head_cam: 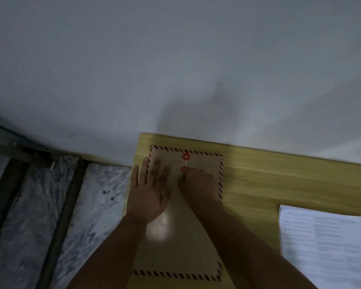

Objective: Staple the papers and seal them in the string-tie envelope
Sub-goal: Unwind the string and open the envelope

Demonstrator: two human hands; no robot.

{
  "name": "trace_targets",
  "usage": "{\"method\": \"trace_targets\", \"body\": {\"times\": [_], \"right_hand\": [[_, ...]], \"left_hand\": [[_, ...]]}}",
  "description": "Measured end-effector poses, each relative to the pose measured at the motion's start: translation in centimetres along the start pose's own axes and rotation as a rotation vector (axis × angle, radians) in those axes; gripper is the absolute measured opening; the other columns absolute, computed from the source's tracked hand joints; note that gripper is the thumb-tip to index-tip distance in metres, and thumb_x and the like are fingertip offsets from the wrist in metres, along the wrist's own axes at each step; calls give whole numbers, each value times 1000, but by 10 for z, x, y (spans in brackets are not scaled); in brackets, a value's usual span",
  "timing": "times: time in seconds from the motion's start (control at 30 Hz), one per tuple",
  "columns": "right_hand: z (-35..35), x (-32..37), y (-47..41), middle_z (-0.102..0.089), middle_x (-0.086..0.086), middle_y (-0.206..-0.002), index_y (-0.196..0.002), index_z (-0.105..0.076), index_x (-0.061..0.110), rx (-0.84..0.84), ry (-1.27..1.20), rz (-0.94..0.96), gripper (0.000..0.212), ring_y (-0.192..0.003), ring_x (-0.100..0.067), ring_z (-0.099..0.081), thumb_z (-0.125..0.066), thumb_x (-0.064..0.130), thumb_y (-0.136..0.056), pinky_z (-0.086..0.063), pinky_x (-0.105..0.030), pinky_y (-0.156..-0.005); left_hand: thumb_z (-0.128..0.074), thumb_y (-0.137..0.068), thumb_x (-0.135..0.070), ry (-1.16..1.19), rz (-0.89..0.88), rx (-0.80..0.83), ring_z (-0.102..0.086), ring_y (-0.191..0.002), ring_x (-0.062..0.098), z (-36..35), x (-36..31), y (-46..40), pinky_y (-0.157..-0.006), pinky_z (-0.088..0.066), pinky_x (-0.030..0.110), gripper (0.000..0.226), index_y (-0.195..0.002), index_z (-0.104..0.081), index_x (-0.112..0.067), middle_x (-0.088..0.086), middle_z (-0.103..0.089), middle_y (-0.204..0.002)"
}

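A brown string-tie envelope with a red-and-black striped border lies flat on the wooden table. Two red discs sit near its far edge, the upper one fully visible, the lower one partly covered. A white string runs between them. My left hand presses flat on the envelope's left side, fingers straight. My right hand is at the lower disc with its fingers curled, apparently pinching the string. A stack of printed white papers lies to the right on the table.
The table stands against a pale wall. To its left, a marbled floor with dark strips lies below the table's left edge. No stapler is in view.
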State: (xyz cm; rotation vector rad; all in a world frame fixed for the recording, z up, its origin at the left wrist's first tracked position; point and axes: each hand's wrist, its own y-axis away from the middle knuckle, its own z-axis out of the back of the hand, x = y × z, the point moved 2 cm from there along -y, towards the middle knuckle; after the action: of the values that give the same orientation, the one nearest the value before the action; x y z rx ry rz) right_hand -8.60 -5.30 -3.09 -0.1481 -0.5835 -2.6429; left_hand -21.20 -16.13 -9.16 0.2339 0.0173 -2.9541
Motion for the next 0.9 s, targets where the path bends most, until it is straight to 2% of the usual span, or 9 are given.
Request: {"method": "trace_targets", "body": {"times": [0.13,0.23,0.37,0.53,0.6,0.73,0.77,0.83,0.9], "right_hand": [[-1,6,-16,-69,-4,-102,-107,-67,15,44,53,89,24,-94,-24,-65,-47,25,-102,-52,-40,-89],[-6,19,-22,-68,-3,-101,-106,-66,16,111,-83,131,21,-92,-22,-64,-53,31,-100,-52,-36,-83],[8,16,-33,-63,6,-81,-87,-62,21,-87,-520,26,11,-73,-12,-58,-63,31,-92,-41,-27,-63],[29,-8,-33,-69,6,-68,-84,-68,18,-278,-908,-157,13,-59,-2,-63,-65,29,-90,-45,-21,-54],[32,-14,-37,-73,3,-69,-84,-71,14,-268,-1063,-229,15,-59,0,-64,-64,25,-91,-48,-19,-56],[36,-18,-48,-79,-6,-90,-93,-69,7,-155,-1444,-247,13,-80,-23,-73,-59,16,-93,-57,-37,-70],[36,-20,-51,-78,-5,-88,-90,-69,9,-178,-1339,-180,11,-78,-21,-72,-60,16,-91,-57,-37,-70],[34,-24,-54,-76,3,-87,-90,-74,15,-206,-888,68,8,-79,-12,-69,-66,16,-87,-57,-34,-75],[28,-24,-56,-71,5,-102,-107,-76,22,-86,-439,332,21,-92,-13,-65,-67,20,-88,-55,-34,-82]], "left_hand": [[-36,-103,-50,-6,9,-15,-4,-157,41,-2,2,-3,-121,-16,65,62,-160,-28,-26,14,-12,-171],[-41,-102,-50,-14,5,-21,-4,-157,41,-3,2,-1,-120,-17,65,63,-160,-30,-27,14,-14,-170],[-39,-102,-49,-10,11,-18,-4,-158,39,-4,4,-1,-121,-16,63,60,-159,-33,-30,11,-14,-171],[-37,-102,-51,-7,29,-11,-2,-158,36,-2,4,0,-123,-14,61,62,-159,-31,-29,9,-12,-171],[-38,-101,-52,2,34,-7,-2,-158,35,-1,4,-1,-124,-13,61,63,-159,-30,-29,9,-12,-171],[-40,-100,-52,3,45,9,-2,-159,35,-1,4,-1,-124,-14,60,63,-158,-34,-29,8,-12,-171],[-41,-100,-52,5,45,10,-2,-159,34,-1,4,-1,-124,-14,60,63,-158,-35,-29,8,-11,-171],[-41,-99,-52,2,46,15,-1,-159,34,-1,5,-1,-124,-14,60,64,-158,-33,-30,7,-9,-172],[-41,-99,-53,-5,47,13,-1,-159,34,0,5,-1,-124,-14,59,64,-159,-31,-32,6,-8,-172]]}}
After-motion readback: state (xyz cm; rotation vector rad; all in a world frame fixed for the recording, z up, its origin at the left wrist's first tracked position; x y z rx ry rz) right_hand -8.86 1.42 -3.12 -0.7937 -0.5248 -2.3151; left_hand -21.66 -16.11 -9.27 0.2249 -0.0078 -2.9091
